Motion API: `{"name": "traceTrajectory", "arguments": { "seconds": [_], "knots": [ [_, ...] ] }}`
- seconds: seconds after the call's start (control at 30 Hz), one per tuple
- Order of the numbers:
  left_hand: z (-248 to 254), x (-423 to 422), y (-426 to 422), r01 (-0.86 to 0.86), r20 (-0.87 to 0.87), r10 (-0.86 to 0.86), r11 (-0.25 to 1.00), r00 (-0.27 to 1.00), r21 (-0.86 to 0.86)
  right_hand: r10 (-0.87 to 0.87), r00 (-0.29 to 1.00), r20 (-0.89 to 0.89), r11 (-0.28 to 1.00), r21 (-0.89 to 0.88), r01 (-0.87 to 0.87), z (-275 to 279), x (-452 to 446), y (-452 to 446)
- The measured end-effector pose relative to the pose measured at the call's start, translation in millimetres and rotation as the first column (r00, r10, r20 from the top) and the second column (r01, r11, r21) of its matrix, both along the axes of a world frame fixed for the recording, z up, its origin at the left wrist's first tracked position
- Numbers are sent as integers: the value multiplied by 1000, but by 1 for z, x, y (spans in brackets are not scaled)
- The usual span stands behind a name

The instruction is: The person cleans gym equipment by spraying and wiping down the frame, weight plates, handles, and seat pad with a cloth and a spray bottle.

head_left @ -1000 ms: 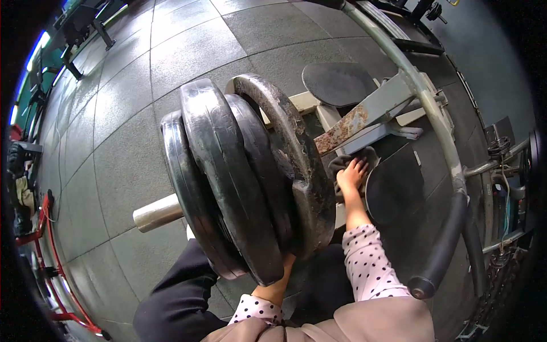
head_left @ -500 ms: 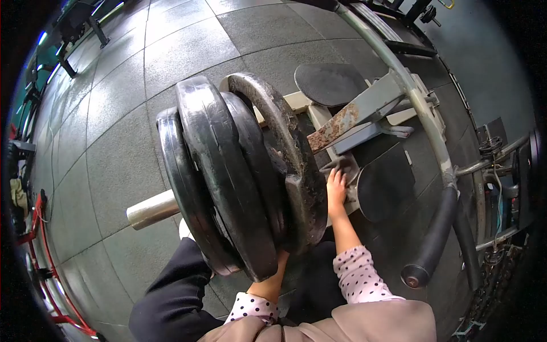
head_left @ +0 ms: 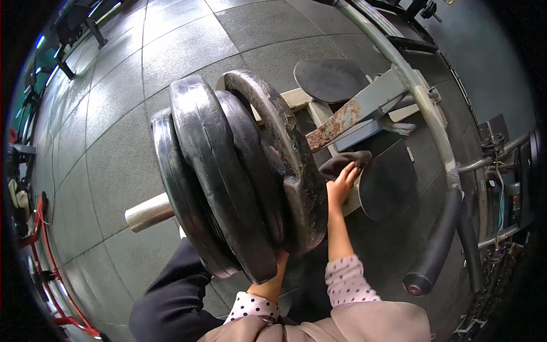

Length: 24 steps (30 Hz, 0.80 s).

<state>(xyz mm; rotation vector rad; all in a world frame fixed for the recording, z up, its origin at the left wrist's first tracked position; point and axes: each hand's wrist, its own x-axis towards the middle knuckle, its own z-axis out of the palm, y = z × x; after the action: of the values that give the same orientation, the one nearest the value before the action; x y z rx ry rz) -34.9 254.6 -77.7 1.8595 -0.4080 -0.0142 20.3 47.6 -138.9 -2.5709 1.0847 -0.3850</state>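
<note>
Several black weight plates [head_left: 213, 165] are loaded on a silver bar sleeve [head_left: 149, 212] in front of me. The innermost plate [head_left: 299, 171] is rougher and worn. My right hand [head_left: 341, 185] presses its fingers on a dark cloth [head_left: 352, 161], beside the worn plate and over the machine's lower frame. Of my left arm only the wrist [head_left: 278, 271] shows below the plates; the hand is hidden behind them.
A rusty grey machine arm [head_left: 342, 122] runs from the plates to a curved tube frame. Two black foot pads [head_left: 387, 182] lie near the floor. A padded handle [head_left: 436, 242] hangs at the right. Red tubing [head_left: 48, 256] stands at the far left.
My right hand has shifted slightly, and the dark cloth under its fingers has been lifted and bunched up. The plates look nearly unmoved in view.
</note>
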Motion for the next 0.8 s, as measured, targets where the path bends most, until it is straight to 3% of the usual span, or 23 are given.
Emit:
{"name": "traceTrajectory", "arguments": {
  "seconds": [0.07, 0.13, 0.27, 0.33, 0.6, 0.67, 0.73, 0.8],
  "knots": [
    [0, 0, 0, 3, 3, -3, 1000, 1000, 2, -38, 969, -244, 998, 42, 49, -43, 22, -29],
    [0, 0, 1, 8, 0, -8, 1000, 1000, 9, -83, 936, -342, 996, -66, 64, -42, 43, -35],
    [-1, 0, 1, 9, -13, -9, 1000, 1000, 4, -76, 863, -500, 996, -83, 40, -29, 67, -48],
    [-1, 1, 3, 10, -11, -10, 1000, 1000, 7, -51, 867, -496, 999, -39, 37, -24, 66, -49],
    [-2, 1, 2, 2, 4, -2, 1000, 1000, -4, 120, 937, -327, 959, -206, -195, -63, 21, -46],
    [-1, 0, 3, 2, 7, -2, 1000, 1000, -4, 115, 893, -434, 977, -112, -181, -51, 7, -35],
    [-1, -1, 2, 5, 8, -5, 1000, 1000, -4, 104, 907, -408, 995, 44, -94, -47, -3, -39],
    [-2, -2, 1, 13, 8, -13, 1000, 1000, 1, 56, 934, -352, 996, -45, -77, -51, 0, -46]
  ]
}}
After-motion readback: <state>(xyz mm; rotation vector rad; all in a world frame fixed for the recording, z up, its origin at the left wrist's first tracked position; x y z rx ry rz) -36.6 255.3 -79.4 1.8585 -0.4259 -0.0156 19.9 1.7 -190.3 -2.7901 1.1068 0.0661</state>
